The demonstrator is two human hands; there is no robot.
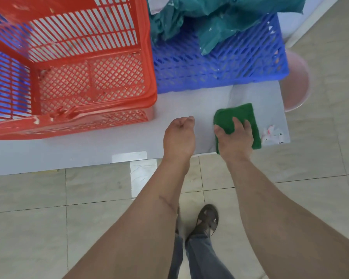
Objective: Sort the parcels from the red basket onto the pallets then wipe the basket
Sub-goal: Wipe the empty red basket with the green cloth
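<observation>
R hand (pixel 235 135) has fingers curled onto the green cloth (pixel 238 117) at the counter's (pixel 109 146) near right edge, L hand (pixel 178 135) loosely curled & empty, red basket (pixel 73 77) w/ no parcels visible sits far-left of the cloth.

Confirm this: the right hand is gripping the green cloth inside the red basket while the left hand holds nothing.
Wrong on one point. The head view shows the right hand gripping the green cloth on the white table, outside the red basket. The left hand does hold nothing.
</observation>
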